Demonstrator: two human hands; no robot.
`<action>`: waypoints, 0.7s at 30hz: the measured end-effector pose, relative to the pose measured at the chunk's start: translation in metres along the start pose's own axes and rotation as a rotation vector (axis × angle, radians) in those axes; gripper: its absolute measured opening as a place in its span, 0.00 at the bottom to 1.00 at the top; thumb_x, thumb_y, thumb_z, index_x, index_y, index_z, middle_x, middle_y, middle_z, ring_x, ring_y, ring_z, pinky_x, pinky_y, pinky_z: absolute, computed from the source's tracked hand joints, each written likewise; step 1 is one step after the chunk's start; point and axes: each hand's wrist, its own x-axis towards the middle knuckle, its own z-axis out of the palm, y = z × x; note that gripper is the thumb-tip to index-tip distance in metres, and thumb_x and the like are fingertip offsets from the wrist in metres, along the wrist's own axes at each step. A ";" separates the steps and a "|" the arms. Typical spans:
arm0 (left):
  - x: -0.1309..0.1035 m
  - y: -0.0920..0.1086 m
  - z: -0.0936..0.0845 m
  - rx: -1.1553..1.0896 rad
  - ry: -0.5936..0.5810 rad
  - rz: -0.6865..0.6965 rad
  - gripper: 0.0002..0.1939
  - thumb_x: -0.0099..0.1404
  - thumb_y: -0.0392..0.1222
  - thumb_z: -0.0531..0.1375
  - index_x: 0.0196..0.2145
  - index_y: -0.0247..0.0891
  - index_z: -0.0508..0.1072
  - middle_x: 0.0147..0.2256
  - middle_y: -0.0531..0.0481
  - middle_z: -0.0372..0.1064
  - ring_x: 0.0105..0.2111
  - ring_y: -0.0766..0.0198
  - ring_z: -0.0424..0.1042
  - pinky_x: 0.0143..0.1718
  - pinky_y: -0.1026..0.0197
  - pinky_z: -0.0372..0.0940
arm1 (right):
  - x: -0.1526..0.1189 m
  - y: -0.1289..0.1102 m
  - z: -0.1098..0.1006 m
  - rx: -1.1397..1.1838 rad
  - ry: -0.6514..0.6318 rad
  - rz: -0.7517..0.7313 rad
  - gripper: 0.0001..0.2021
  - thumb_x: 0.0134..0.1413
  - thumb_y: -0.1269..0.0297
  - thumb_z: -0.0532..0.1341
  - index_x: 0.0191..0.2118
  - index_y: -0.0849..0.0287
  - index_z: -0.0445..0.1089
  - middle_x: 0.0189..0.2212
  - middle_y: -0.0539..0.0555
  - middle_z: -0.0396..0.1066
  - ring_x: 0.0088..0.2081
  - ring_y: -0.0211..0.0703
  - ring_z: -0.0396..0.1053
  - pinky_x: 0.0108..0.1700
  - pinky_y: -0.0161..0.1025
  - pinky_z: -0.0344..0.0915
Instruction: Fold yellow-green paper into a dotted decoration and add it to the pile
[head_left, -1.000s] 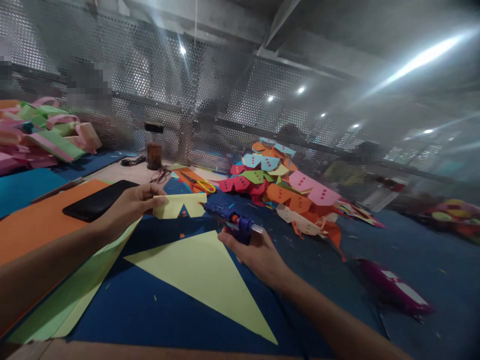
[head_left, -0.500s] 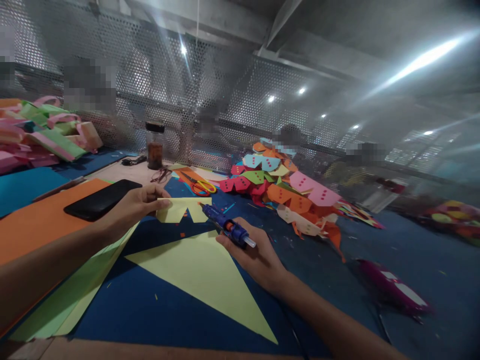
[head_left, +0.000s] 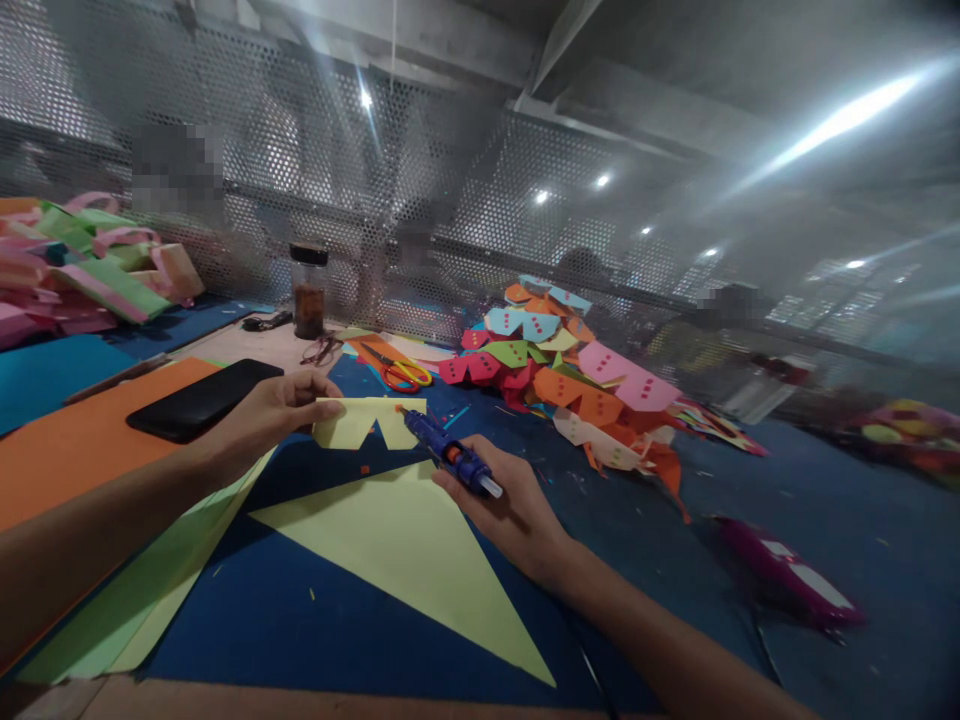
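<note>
One capped jar [head_left: 308, 290], brown contents [head_left: 308, 312]

Dim, grey light over the counter [head_left: 247, 620], and a ceiling lamp [head_left: 847, 108] flares in a long white streak, upper right! Smaller lights [head_left: 541, 197] glint through haze; the mesh wall [head_left: 247, 110] looks soft, the purple object [head_left: 787, 575] blurred, right edge stretched.

perforated metal screen [head_left: 315, 130] — bright ceiling light [head_left: 847, 110] — blue-topped table [head_left: 262, 620]

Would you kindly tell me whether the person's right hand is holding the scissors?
No, the right hand holds a blue glue gun, while the scissors lie farther back, untouched.
</note>
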 end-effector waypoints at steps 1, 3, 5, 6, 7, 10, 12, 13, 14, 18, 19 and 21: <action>0.000 0.000 0.000 0.000 0.001 -0.003 0.22 0.45 0.53 0.74 0.31 0.37 0.74 0.27 0.52 0.73 0.28 0.65 0.70 0.29 0.65 0.63 | 0.000 0.001 0.000 -0.004 -0.001 -0.007 0.09 0.63 0.59 0.61 0.34 0.57 0.64 0.30 0.49 0.70 0.28 0.36 0.60 0.30 0.33 0.56; 0.000 0.000 0.000 0.003 0.000 -0.005 0.23 0.44 0.54 0.75 0.31 0.37 0.74 0.27 0.53 0.73 0.28 0.65 0.70 0.29 0.65 0.63 | 0.000 0.002 0.000 -0.016 0.002 -0.015 0.09 0.63 0.59 0.61 0.35 0.57 0.64 0.30 0.49 0.70 0.28 0.37 0.62 0.31 0.33 0.56; 0.000 -0.001 0.001 0.003 -0.005 -0.001 0.23 0.45 0.54 0.75 0.32 0.37 0.74 0.27 0.53 0.73 0.28 0.65 0.70 0.29 0.65 0.63 | 0.000 0.002 0.000 -0.032 0.007 -0.010 0.08 0.63 0.59 0.61 0.35 0.57 0.64 0.30 0.49 0.70 0.28 0.37 0.63 0.31 0.33 0.57; 0.000 -0.001 0.001 0.002 -0.007 0.000 0.23 0.45 0.54 0.75 0.32 0.37 0.74 0.27 0.52 0.73 0.28 0.65 0.70 0.29 0.65 0.63 | 0.000 0.003 0.000 -0.039 0.006 -0.005 0.09 0.63 0.59 0.61 0.35 0.57 0.64 0.30 0.49 0.71 0.28 0.37 0.63 0.31 0.33 0.57; 0.000 -0.001 0.001 -0.001 -0.006 0.001 0.23 0.44 0.54 0.75 0.32 0.37 0.74 0.27 0.52 0.73 0.28 0.65 0.70 0.29 0.64 0.64 | 0.000 0.003 0.000 -0.045 0.005 -0.001 0.09 0.63 0.59 0.61 0.35 0.57 0.64 0.30 0.49 0.71 0.28 0.37 0.63 0.31 0.33 0.57; 0.000 0.000 0.001 -0.005 0.003 -0.004 0.23 0.43 0.53 0.75 0.31 0.38 0.74 0.26 0.53 0.73 0.27 0.64 0.70 0.29 0.64 0.64 | -0.001 0.002 -0.001 -0.058 0.001 0.006 0.09 0.63 0.58 0.60 0.35 0.57 0.65 0.29 0.49 0.70 0.28 0.37 0.62 0.30 0.34 0.56; 0.000 0.000 0.001 -0.005 0.008 -0.003 0.22 0.44 0.53 0.75 0.31 0.38 0.74 0.26 0.53 0.73 0.27 0.64 0.70 0.29 0.64 0.64 | -0.001 0.001 -0.001 -0.064 0.001 0.012 0.09 0.64 0.58 0.60 0.36 0.57 0.65 0.29 0.49 0.69 0.28 0.37 0.61 0.30 0.34 0.56; -0.001 0.000 0.001 -0.002 0.008 -0.002 0.22 0.44 0.53 0.74 0.31 0.38 0.74 0.26 0.52 0.73 0.27 0.64 0.70 0.29 0.64 0.64 | -0.001 0.001 0.000 -0.065 0.002 0.014 0.09 0.64 0.58 0.60 0.35 0.57 0.65 0.29 0.49 0.69 0.28 0.37 0.61 0.30 0.34 0.56; -0.001 0.001 0.001 0.003 0.006 0.001 0.21 0.45 0.53 0.74 0.31 0.38 0.74 0.26 0.52 0.73 0.27 0.63 0.70 0.29 0.64 0.64 | -0.001 0.001 0.000 -0.065 0.003 0.015 0.09 0.63 0.58 0.60 0.35 0.57 0.65 0.29 0.49 0.70 0.27 0.37 0.61 0.30 0.34 0.56; -0.002 0.001 0.001 0.019 0.004 0.010 0.21 0.45 0.54 0.73 0.31 0.38 0.74 0.26 0.52 0.74 0.27 0.63 0.71 0.29 0.63 0.64 | -0.001 0.002 0.002 -0.055 0.000 -0.011 0.07 0.62 0.60 0.61 0.36 0.57 0.65 0.29 0.49 0.71 0.27 0.37 0.62 0.30 0.34 0.57; -0.002 0.001 0.001 0.020 0.004 0.010 0.21 0.45 0.54 0.74 0.31 0.38 0.74 0.26 0.52 0.73 0.27 0.63 0.71 0.29 0.63 0.64 | -0.001 0.002 0.002 -0.054 -0.004 -0.018 0.07 0.62 0.60 0.61 0.36 0.57 0.66 0.29 0.49 0.71 0.27 0.37 0.62 0.31 0.34 0.57; -0.002 0.002 0.002 0.023 0.007 0.007 0.21 0.44 0.53 0.74 0.30 0.38 0.74 0.26 0.52 0.73 0.27 0.63 0.70 0.28 0.64 0.63 | -0.001 0.003 0.002 -0.060 -0.011 -0.031 0.06 0.62 0.61 0.61 0.36 0.57 0.66 0.30 0.49 0.71 0.28 0.37 0.63 0.31 0.34 0.57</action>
